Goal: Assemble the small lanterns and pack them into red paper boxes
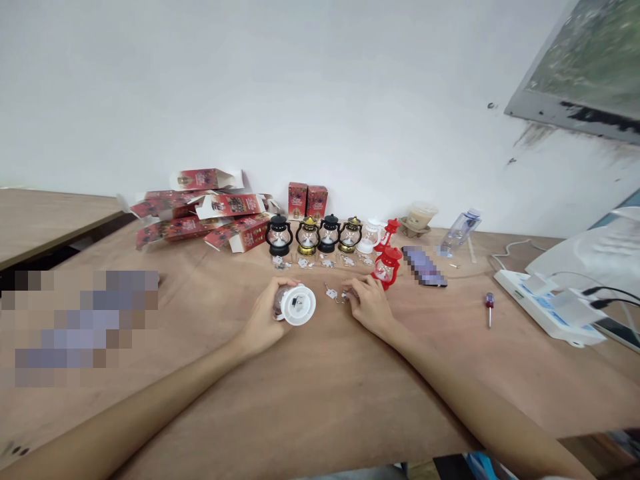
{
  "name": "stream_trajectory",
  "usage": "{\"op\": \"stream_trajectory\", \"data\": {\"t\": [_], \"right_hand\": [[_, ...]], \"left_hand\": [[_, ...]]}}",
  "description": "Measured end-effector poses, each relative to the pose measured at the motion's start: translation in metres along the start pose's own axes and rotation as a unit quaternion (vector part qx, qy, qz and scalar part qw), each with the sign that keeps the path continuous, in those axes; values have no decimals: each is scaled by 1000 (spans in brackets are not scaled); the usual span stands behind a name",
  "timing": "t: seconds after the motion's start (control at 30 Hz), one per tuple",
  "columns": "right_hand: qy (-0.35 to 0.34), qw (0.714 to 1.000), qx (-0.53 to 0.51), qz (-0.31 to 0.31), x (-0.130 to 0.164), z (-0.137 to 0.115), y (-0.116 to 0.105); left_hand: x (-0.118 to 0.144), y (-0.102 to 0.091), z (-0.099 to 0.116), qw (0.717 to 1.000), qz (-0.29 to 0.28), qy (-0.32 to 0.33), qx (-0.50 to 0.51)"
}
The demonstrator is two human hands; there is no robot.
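- The left hand is curled around a small white plastic lantern lying on its side on the brown wooden table, its round base facing the camera.
- The right hand rests palm down, fingers loosely bent over tiny white tabs; whether it grips one cannot be told.
- A red lantern stands just beyond its fingers.
- Farther back: a row of black and gold lanterns, then red cardboard boxes by the wall.
- A red-handled screwdriver lies well to the right.

Both forearms reach forward, the left hand curled in a grip, the right hand palm-down with fingers bent.
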State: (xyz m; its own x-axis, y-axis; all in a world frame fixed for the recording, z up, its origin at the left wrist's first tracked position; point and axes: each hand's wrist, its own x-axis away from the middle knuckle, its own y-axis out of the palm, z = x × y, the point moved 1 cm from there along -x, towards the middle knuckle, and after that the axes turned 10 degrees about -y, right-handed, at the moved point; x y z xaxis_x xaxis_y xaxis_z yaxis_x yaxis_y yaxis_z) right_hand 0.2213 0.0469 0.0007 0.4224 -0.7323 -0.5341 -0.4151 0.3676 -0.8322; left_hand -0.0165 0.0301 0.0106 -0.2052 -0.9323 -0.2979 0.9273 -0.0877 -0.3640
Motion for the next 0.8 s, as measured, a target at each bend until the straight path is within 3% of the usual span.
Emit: {"op": "stream_trajectory", "data": {"t": [0.23, 0.4, 0.6, 0.73, 0.8], "right_hand": [[-19, 999, -23, 28, 0, 3, 5], [-41, 994, -62, 83, 0, 3, 7], [-65, 976, -135, 159, 4, -26, -9], [-88, 939, -228, 242, 10, -48, -15], [-107, 928, -250, 253, 11, -57, -17]], "left_hand": [[1, 0, -1, 1000, -4, 8, -16], [0, 0, -4, 999, -9, 25, -23], [0, 0, -3, 998, -6, 33, -53], [0, 0, -4, 997, -9, 44, -65], [0, 1, -5, 996, -7, 48, -71]]}}
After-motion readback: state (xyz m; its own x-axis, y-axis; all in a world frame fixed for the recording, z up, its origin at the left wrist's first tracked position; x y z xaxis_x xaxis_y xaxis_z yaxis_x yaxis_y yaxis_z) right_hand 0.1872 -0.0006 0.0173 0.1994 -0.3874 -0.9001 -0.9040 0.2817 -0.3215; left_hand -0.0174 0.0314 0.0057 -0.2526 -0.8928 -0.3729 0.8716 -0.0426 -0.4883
